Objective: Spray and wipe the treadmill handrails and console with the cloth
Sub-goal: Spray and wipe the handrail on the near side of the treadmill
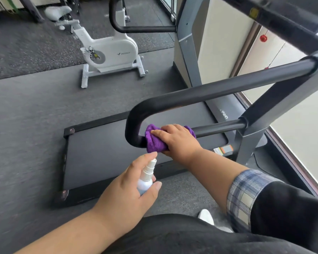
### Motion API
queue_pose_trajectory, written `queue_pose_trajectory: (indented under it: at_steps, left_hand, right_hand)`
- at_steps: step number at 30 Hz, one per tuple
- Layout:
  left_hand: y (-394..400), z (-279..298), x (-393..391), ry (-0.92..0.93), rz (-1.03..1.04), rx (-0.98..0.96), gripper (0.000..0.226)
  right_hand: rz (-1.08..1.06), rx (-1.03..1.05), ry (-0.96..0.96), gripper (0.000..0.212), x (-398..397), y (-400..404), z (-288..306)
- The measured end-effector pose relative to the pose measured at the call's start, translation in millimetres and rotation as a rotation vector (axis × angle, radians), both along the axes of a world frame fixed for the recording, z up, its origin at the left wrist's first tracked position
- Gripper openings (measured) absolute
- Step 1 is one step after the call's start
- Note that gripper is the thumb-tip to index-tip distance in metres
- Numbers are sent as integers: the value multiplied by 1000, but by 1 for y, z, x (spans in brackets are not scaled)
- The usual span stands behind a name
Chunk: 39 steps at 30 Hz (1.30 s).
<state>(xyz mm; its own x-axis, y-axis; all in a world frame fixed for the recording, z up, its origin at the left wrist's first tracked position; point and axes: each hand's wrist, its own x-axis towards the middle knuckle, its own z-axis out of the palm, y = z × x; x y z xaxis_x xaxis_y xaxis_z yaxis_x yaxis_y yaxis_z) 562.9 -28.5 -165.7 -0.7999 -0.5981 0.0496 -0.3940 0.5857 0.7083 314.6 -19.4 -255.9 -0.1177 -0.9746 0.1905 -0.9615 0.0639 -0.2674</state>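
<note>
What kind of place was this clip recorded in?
Most likely a gym or fitness room. A white exercise bike stands on dark rubber flooring, and the right hand wraps a purple cloth round a treadmill handrail while the left hand holds a spray bottle.

The right arm wears a black sleeve [286, 211] with a turned-back cuff [244, 195] in blue and white plaid. The left forearm [77, 228] is bare. The lower body is in black clothing [182, 235], and a white shoe [206, 217] shows.

R hand [174, 139] curled in grip, arm extended, L hand [134, 184] curled, thumb up
</note>
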Motion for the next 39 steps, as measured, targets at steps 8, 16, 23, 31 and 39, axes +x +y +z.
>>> queue_pose_trajectory:
  at_steps: [8,16,23,31,39]
  left_hand:
    - [20,4,-58,8,36,40,63]
    - [46,2,-119,-11,90,65,61]
    - [66,-7,-163,-25,177,49,57]
    - [75,-4,-188,-36,196,33,57]
    - [60,-3,-154,-67,238,38,61]
  right_hand:
    - [-34,87,-52,73,-80,40,2]
    - [-126,111,-48,72,-197,104,-6]
    - [31,111,-94,74,-150,68,-10]
    - [73,158,-81,72,-192,74,-9]
    - [-14,109,-122,74,-176,69,-9]
